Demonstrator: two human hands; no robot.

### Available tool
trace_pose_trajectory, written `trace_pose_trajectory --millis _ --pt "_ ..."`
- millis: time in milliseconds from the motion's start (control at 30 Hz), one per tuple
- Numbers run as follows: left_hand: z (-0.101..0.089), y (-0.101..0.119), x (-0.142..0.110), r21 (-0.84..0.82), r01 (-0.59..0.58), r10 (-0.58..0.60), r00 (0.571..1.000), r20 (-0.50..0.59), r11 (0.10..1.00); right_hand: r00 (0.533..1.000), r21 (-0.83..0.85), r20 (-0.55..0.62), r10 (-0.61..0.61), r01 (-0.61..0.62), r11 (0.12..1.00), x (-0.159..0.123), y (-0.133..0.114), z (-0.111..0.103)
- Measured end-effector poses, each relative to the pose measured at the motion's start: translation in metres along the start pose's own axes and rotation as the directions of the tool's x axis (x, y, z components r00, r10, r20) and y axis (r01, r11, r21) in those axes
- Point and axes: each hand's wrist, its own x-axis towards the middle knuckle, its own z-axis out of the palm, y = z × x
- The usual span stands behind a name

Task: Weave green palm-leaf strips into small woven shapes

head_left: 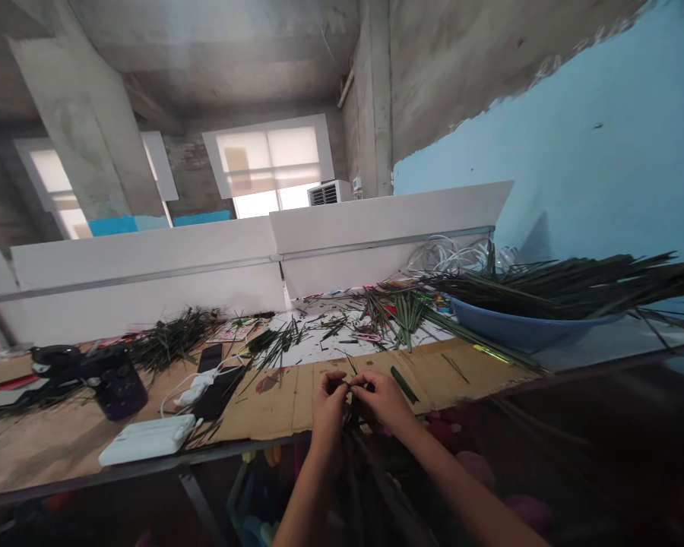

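Observation:
Over the front edge of the table, my left hand (329, 399) and my right hand (379, 396) meet with thumbs and fingertips pinched together. Between them is a small piece of dark green leaf strip (349, 389); its exact shape is mostly hidden by the fingers. Darker strips hang below the hands toward my lap, hard to make out in shadow. Beneath the fingers lies a flat sheet of cardboard (296, 406). Just right of my right hand, a short cut piece of green leaf (404, 384) rests on the cardboard.
A blue basin (507, 327) heaped with long leaves (570, 285) stands at right. A yellow cutter (492, 354) lies before it. Leaf scraps (402, 315) cover the back. At left are a white power bank (147, 439), a dark jar (114, 384) and a leaf pile (176, 334).

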Motion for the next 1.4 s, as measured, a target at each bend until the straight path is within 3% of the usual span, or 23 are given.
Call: trace_pose_trajectory --millis 600,933,1400 --pt "-0.007 0.003 0.000 -0.080 0.068 -0.060 0.993 0.102 0.994 0.992 -0.105 -0.103 -0.076 0.066 0.992 -0.007 -0.007 0.003" --pt "-0.008 0.005 0.003 -0.107 0.113 -0.096 0.983 0.155 0.988 0.989 -0.074 -0.140 -0.038 0.028 0.997 -0.007 -0.007 0.003" --pt "-0.007 -0.004 0.009 -0.099 0.097 -0.081 0.984 0.159 0.990 0.993 -0.049 -0.073 -0.088 0.085 0.995 -0.009 -0.007 0.002"
